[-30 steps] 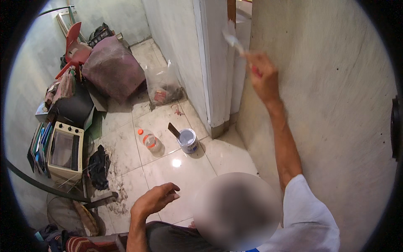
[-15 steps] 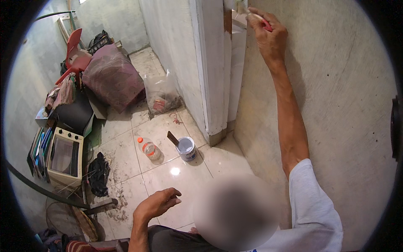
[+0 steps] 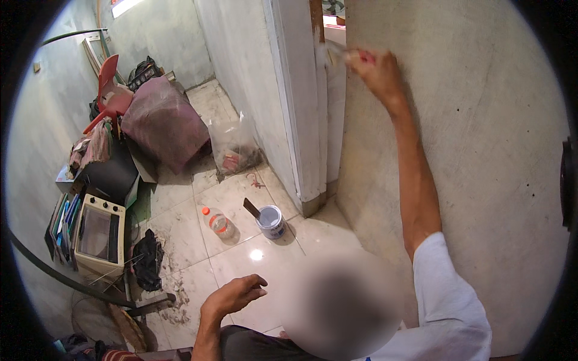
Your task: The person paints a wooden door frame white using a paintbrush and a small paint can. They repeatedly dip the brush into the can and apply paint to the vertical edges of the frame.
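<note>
My right hand (image 3: 380,75) is raised at the upper right, its fingers closed around the red handle of a paintbrush (image 3: 366,57). Slightly smeared by motion, the brush's pale bristles are at the white-painted door frame (image 3: 303,120), below a bare brown strip; whether they touch it I cannot tell. Low in the picture, my left hand (image 3: 236,295) hangs bent at the wrist, holding nothing, with thumb and fingers apart. On the floor beyond it stands an open paint can (image 3: 272,228) with grey-white paint inside and a dark flat stick (image 3: 251,208) leaning out.
Beside the can stands a clear bottle with an orange cap (image 3: 218,224). A clear plastic bag (image 3: 232,141) rests against the wall. To the left are a toaster oven (image 3: 99,231), a black bag (image 3: 147,262), a red chair (image 3: 108,99) and a covered bulky item (image 3: 162,123).
My right hand has brought the paintbrush down and slightly left along the door frame. My left hand keeps its pose. The whole view has shifted slightly.
</note>
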Available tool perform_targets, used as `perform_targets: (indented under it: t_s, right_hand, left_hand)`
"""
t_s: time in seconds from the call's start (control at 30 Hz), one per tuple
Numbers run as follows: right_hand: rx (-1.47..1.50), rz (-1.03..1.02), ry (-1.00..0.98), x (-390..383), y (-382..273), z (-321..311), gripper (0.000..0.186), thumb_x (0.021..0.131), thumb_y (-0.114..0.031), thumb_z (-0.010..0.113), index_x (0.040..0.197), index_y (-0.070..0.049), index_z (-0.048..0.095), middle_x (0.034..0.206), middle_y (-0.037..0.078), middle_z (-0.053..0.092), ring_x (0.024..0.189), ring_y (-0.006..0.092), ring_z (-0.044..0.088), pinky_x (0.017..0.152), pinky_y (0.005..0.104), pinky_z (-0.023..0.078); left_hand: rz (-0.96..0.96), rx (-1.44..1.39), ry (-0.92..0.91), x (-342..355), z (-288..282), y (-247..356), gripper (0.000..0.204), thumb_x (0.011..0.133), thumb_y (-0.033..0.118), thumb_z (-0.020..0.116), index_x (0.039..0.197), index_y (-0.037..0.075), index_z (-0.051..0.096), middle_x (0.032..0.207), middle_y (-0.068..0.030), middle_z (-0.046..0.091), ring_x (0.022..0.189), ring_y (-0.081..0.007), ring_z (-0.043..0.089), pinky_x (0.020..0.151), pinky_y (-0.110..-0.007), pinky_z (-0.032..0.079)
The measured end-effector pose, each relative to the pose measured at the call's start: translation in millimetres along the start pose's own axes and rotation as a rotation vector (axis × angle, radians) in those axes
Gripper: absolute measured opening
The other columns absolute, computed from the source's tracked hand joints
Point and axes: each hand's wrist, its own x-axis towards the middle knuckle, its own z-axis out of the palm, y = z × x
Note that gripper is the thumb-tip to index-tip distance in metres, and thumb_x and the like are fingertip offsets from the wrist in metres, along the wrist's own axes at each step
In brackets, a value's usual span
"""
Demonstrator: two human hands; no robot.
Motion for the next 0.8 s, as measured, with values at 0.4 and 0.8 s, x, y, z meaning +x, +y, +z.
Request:
perform_targets:
  t_s: [0.4, 0.8]
  right_hand:
    - [0.517, -0.009, 0.329, -19, 10, 57, 0.027, 0.091, -0.021, 0.07, 0.11, -0.002, 0.075, 0.092, 0.008, 0.076, 0.08, 0.0143, 0.071, 0.073, 0.0285, 0.055]
    - [0.463, -0.069, 0.267, 89, -44, -12, 0.022, 0.091, -0.011, 0.062, 0.107, 0.0, 0.074, 0.096, 0.015, 0.074, 0.084, 0.0236, 0.07, 0.074, 0.0315, 0.054]
  left_hand:
    - [-0.024, -0.015, 0.001, -3, 1, -3, 0.037, 0.101, 0.026, 0.06, 0.127, 0.0, 0.058, 0.118, -0.0194, 0.07, 0.108, -0.0288, 0.069, 0.093, -0.039, 0.054]
    - [-0.033, 0.012, 0.022, 0, 2, -6, 0.037, 0.101, 0.027, 0.061, 0.127, 0.0, 0.059, 0.114, -0.0188, 0.071, 0.106, -0.0287, 0.069, 0.092, -0.04, 0.054]
